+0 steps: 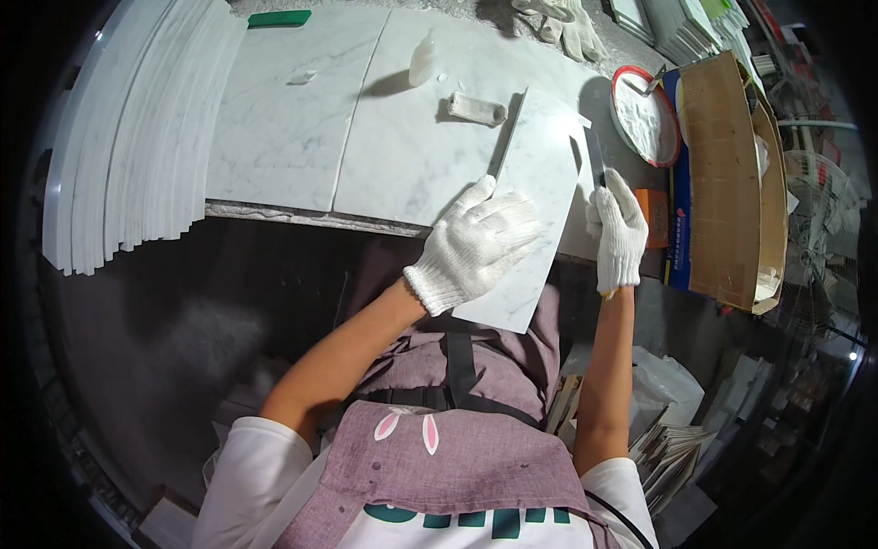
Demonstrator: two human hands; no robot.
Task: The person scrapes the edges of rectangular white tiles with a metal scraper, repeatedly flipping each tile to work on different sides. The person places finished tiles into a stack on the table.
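My left hand (477, 240), in a white knit glove, lies flat on a white marble-look slab (535, 165), fingers stretched out across its face and thumb by its left edge. The slab rests partly on the bench, and its near end sticks out over the edge towards my apron. Just right of the slab, my gloved right hand (620, 229) is closed round a putty knife (594, 151). The knife's thin blade points away from me along the slab's right side. My fingers hide most of its handle.
A red-rimmed bowl of white paste (645, 119) stands beyond my right hand, beside a cardboard box (727, 183). On the bench (283, 119) are a small bottle (422, 59), a whitish block (476, 109) and a green bar (279, 18). Stacked white strips (137, 128) line the left; gloves (572, 32) lie behind.
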